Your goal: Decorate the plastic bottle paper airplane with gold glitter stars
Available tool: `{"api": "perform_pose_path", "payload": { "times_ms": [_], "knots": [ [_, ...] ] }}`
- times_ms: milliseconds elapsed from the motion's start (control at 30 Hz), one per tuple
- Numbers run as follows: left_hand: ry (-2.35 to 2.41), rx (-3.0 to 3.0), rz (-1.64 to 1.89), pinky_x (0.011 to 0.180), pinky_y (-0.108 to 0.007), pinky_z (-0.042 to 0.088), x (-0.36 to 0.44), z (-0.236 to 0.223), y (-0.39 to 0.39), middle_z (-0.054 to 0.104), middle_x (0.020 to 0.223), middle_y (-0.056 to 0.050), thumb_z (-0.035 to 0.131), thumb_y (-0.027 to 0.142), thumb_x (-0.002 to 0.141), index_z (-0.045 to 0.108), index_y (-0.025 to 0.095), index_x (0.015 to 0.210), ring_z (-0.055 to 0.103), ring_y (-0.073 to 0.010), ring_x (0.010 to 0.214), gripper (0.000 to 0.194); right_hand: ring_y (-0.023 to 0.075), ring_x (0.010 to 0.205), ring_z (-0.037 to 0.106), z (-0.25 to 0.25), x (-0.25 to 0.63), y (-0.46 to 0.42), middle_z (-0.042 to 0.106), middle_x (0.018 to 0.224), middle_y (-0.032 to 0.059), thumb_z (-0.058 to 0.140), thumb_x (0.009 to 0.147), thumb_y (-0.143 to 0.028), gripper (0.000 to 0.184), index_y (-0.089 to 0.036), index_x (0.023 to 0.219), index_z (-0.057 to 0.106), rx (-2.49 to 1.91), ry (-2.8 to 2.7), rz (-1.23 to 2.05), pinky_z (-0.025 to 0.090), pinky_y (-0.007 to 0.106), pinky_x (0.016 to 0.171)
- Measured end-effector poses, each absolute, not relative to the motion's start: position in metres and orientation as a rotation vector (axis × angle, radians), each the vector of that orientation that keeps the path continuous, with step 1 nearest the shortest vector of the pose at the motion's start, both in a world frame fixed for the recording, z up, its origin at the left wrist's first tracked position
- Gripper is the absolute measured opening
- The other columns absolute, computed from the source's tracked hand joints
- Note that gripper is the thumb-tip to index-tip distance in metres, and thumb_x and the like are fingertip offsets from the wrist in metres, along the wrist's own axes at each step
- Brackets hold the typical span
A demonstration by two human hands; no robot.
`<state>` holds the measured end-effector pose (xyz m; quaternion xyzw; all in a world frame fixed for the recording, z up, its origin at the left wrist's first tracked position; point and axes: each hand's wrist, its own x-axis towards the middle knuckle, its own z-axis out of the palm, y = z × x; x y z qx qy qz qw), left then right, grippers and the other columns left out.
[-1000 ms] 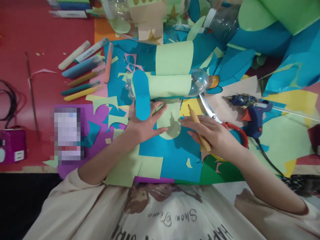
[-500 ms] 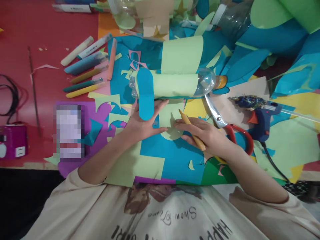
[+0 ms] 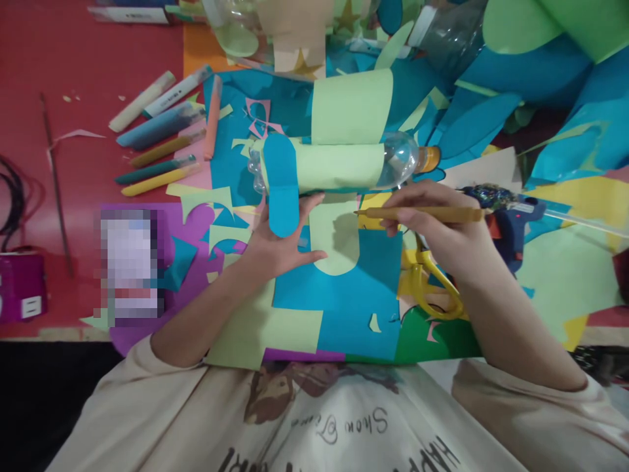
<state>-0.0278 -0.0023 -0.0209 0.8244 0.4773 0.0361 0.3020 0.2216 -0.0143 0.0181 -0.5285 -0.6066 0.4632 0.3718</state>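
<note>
A clear plastic bottle (image 3: 400, 157) lies on its side, wrapped in pale green paper (image 3: 339, 165) with a flap on each side. The near flap (image 3: 337, 239) is rounded and lies on blue paper. Across the bottle's left end runs a blue rounded paper strip (image 3: 284, 183). My left hand (image 3: 280, 246) is open under that strip, fingers spread, fingertips at the near flap's left edge. In my right hand (image 3: 432, 219) is a brownish-yellow marker (image 3: 437, 214), its tip pointing left at the flap's right edge. Whether the tip touches the paper I cannot tell.
Several markers (image 3: 157, 141) lie at the left, above a blurred phone (image 3: 130, 262). Yellow-handled scissors (image 3: 432, 288) and a blue glue gun (image 3: 515, 229) sit at the right, partly behind my right hand and arm. Paper scraps and another clear bottle (image 3: 455, 39) lie farther back.
My right hand has moved up and right, off the near flap. The marker has turned from slanting to nearly level, its tip now at the flap's right edge. My left hand stays spread.
</note>
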Motion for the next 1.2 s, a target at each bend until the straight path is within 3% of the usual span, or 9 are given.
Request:
{"api": "perform_pose_path", "payload": {
  "times_ms": [233, 567, 1200],
  "knots": [
    [1.298, 2.162, 0.173, 0.121, -0.054, 0.026, -0.029, -0.031, -0.003, 0.047, 0.15, -0.013, 0.077, 0.059, 0.076, 0.03, 0.026, 0.148, 0.034, -0.0354, 0.147, 0.093, 0.0154, 0.068, 0.064, 0.008, 0.192, -0.004, 0.068, 0.077, 0.0023, 0.063, 0.089, -0.031, 0.014, -0.018, 0.084, 0.064, -1.347, -1.69, 1.195, 0.051, 0.028, 0.058],
    [1.291, 2.111, 0.172, 0.12, -0.052, 0.028, -0.027, -0.02, -0.003, 0.047, 0.151, -0.011, 0.079, 0.049, 0.077, 0.032, 0.026, 0.148, 0.039, -0.0336, 0.144, 0.088, 0.0149, 0.068, 0.064, -0.007, 0.186, -0.002, 0.07, 0.078, 0.002, 0.064, 0.087, -0.031, 0.012, -0.018, 0.086, 0.065, -1.28, -1.672, 1.261, 0.05, 0.026, 0.06],
    [1.276, 2.159, 0.192, 0.12, -0.053, 0.026, -0.028, -0.025, -0.003, 0.049, 0.148, -0.014, 0.078, 0.052, 0.078, 0.031, 0.023, 0.148, 0.041, -0.0351, 0.142, 0.088, 0.0169, 0.075, 0.065, -0.01, 0.183, -0.006, 0.072, 0.083, 0.0039, 0.062, 0.088, -0.029, 0.011, -0.018, 0.088, 0.067, -1.281, -1.754, 1.192, 0.051, 0.027, 0.065]
  ]
}}
